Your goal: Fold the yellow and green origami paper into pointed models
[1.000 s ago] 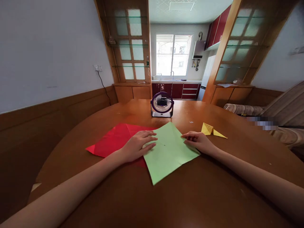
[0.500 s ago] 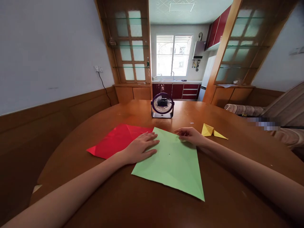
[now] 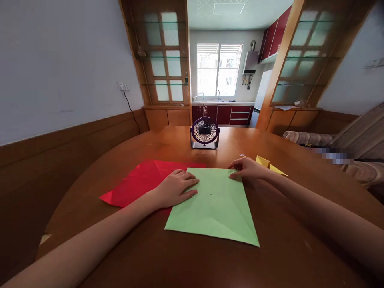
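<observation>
A light green square sheet of paper (image 3: 214, 208) lies flat on the round wooden table (image 3: 186, 256), its far edge facing away from me. My left hand (image 3: 175, 188) rests palm down on the sheet's far left corner, fingers spread. My right hand (image 3: 246, 169) touches the far right corner with its fingertips. A red sheet (image 3: 141, 182) lies partly under the green one and under my left hand. A folded yellow paper shape (image 3: 268, 165) sits just beyond my right hand.
A small purple desk fan (image 3: 205, 133) stands at the far middle of the table. A sofa (image 3: 345, 148) is at the right. Wooden panelling and a white wall run along the left. A kitchen with a window lies beyond.
The green sheet has been turned from a diamond position until its edges are square to me. Both hands moved with it to its far corners. The red sheet shifted slightly left.
</observation>
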Available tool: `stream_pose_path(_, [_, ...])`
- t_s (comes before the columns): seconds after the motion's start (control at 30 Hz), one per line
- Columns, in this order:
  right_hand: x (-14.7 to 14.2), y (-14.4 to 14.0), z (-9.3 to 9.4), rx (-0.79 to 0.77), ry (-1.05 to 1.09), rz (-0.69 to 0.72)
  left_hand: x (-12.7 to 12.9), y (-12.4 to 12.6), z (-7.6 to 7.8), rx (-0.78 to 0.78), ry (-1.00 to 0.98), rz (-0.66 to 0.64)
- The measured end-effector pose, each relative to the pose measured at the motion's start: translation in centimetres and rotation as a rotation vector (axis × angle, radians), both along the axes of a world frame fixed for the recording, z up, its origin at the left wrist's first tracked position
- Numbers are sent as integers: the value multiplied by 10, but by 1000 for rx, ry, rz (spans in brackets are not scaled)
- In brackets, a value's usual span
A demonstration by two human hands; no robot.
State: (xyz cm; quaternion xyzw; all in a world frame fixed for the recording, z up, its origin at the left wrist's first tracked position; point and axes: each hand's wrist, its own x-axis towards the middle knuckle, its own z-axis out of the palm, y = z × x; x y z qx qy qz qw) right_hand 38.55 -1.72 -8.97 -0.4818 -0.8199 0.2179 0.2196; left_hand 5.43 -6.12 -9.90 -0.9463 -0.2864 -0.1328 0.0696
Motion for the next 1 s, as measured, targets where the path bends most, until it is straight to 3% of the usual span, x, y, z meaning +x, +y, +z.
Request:
stream_pose_path(0.1, [-2, -3, -9, -38, 138, -22, 0, 1, -1, 14, -7, -3])
stream_pose_path(0.23, [-5, -15, -19, 64, 284, -29, 1, 2, -6, -1, -16, 32])
stream_pose_path(0.43, [-11, -35, -21, 269, 289, 35, 1, 7, -12, -64, -36, 82])
stream_pose_path(0.6, [-16, -40, -25, 342, 310, 59, -2, 12, -15, -60, -73, 70])
stream_pose_path(1.0, [-22, -39, -36, 100, 433, -57, -2, 16, -14, -179, -31, 138])
